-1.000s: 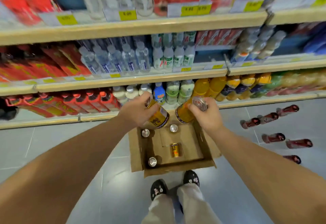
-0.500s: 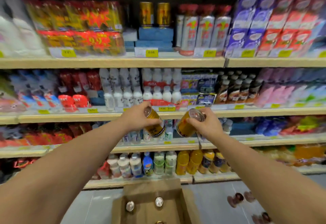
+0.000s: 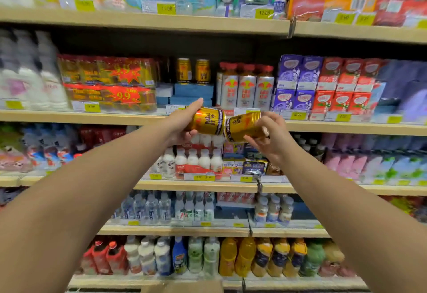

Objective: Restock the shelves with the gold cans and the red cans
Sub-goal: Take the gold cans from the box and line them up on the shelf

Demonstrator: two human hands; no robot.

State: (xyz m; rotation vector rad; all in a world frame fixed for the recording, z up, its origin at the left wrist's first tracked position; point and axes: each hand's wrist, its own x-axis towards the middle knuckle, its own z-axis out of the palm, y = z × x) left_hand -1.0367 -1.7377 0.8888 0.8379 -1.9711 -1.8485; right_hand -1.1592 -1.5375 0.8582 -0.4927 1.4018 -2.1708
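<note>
My left hand [image 3: 182, 123] grips a gold can [image 3: 208, 120] lying on its side. My right hand [image 3: 271, 137] holds a second gold can [image 3: 242, 126], also tipped sideways. The two cans touch end to end in front of a shelf edge [image 3: 115, 117]. On that shelf, two gold cans [image 3: 193, 71] stand upright on blue boxes [image 3: 193, 93]. To their right stand three tall silver cans with red tops [image 3: 246, 87]. Shrink-wrapped gold can packs [image 3: 106, 82] fill the shelf to the left.
Purple and red cartons [image 3: 323, 82] sit right of the tall cans. Lower shelves hold milk bottles [image 3: 189, 161], water bottles [image 3: 147, 207] and juice bottles [image 3: 238, 255]. A cardboard box edge [image 3: 182, 287] shows at the bottom.
Both hands have risen with the cans from the box on the floor to the height of the gold-can shelf. The view has tilted upward; the cans now touch.
</note>
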